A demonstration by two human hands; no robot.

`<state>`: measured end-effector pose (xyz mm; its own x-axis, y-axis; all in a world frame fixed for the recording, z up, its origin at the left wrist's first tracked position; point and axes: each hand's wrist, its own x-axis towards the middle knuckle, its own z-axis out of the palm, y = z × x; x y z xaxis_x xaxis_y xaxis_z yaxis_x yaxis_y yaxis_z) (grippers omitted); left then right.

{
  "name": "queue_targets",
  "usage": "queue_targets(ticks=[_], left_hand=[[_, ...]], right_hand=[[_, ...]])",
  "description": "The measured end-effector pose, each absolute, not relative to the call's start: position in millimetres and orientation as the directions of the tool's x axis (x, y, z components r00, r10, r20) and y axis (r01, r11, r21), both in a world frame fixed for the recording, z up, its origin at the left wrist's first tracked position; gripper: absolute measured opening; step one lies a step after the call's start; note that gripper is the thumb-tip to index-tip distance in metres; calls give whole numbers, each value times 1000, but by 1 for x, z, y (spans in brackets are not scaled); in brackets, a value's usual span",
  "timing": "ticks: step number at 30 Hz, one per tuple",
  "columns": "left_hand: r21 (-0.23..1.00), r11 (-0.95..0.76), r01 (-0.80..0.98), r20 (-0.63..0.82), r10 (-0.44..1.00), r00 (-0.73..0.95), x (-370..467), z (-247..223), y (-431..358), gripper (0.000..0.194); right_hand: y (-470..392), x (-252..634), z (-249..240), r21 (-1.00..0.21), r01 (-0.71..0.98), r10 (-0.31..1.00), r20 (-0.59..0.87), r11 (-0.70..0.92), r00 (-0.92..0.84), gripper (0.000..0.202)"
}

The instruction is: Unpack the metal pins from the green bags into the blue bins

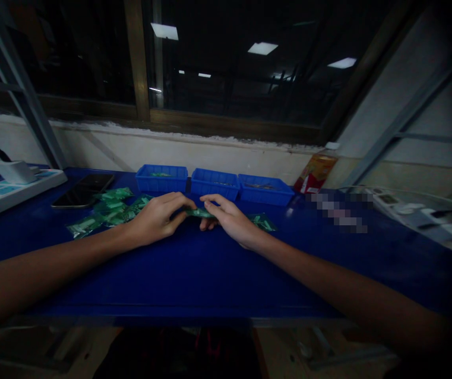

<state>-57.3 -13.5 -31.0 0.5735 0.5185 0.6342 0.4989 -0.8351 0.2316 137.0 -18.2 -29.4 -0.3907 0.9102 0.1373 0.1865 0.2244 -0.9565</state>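
Note:
Between my two hands, just above the blue tabletop, is a small green plastic packet (199,212). My left hand (160,216) pinches its left end with thumb and fingertips. From the other side my right hand (226,216) grips it, thumb on top and some fingers curled beneath. What the packet contains is too dark to tell. A pile of similar green packets (109,208) lies to the left of my left hand. Another green packet (263,222) rests on the table behind my right wrist.
Three blue bins (161,179) with small parts stand along the wall. A phone (84,190) and a white power strip (16,192) lie at left. At back right are a red-orange pouch (316,171) and another power strip (403,213) with cables. The blue table (194,284) ends near my lap.

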Motion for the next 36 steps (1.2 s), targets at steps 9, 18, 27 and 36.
queue_targets(ticks=[9,18,27,36], left_hand=[[975,-219,24,214,966,146,-50,-35,0,15],[1000,-4,-11,8,916,402,-45,-29,-16,20],[965,-178,193,41,828,560,-48,-27,-14,16],[986,-134,94,84,908,410,-45,-30,-16,15]], right_hand=[[-30,141,-30,-353,484,581,655,800,-482,51],[-21,147,-28,-36,494,452,464,869,-761,21],[-18,151,-28,-168,515,540,331,840,-774,24],[-14,149,-33,-369,458,585,426,809,-691,27]])
